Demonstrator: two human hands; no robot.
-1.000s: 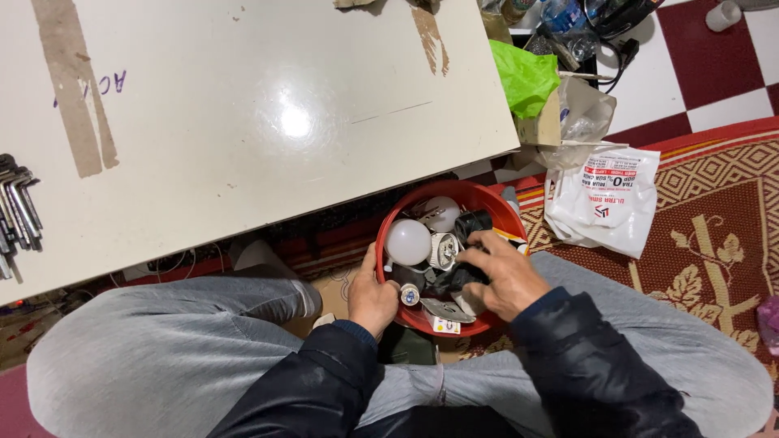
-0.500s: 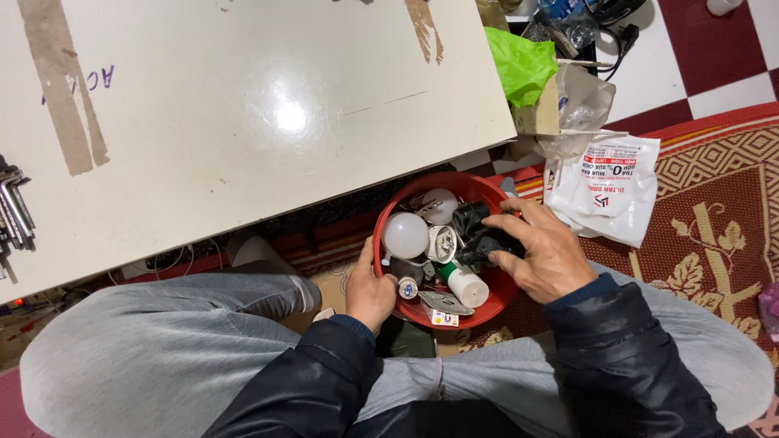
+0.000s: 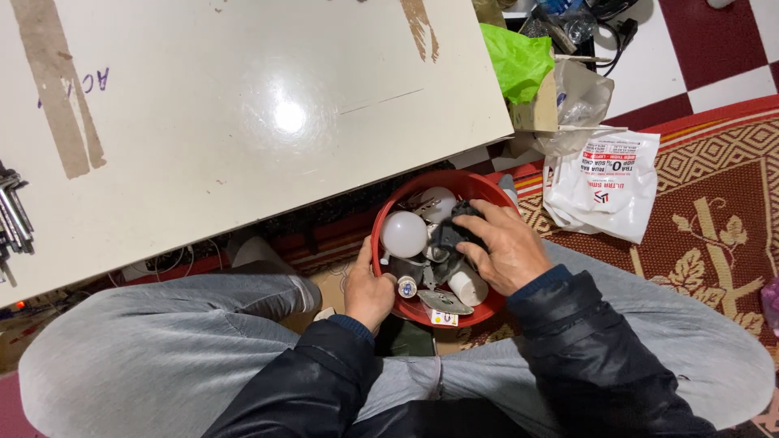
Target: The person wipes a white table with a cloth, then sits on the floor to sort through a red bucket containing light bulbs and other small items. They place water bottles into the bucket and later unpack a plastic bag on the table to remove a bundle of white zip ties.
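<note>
A red plastic bowl (image 3: 479,186) rests between my legs, filled with white light bulbs (image 3: 404,234) and several small black and grey parts. My left hand (image 3: 367,290) grips the bowl's near left rim, thumb over the edge. My right hand (image 3: 497,246) reaches into the bowl, its fingers closed around a black part (image 3: 449,234) among the bulbs. A white cylindrical bulb base (image 3: 468,287) lies just under that hand.
A white table (image 3: 243,122) with brown tape strips spans the top left; metal tools (image 3: 11,219) sit at its left edge. A white printed plastic bag (image 3: 604,185) lies on the patterned rug at right. A green bag (image 3: 514,58) and clutter sit beyond.
My right hand has moved from the bowl's near right side to its far middle and closed on a black part. The left hand has stayed on the rim.
</note>
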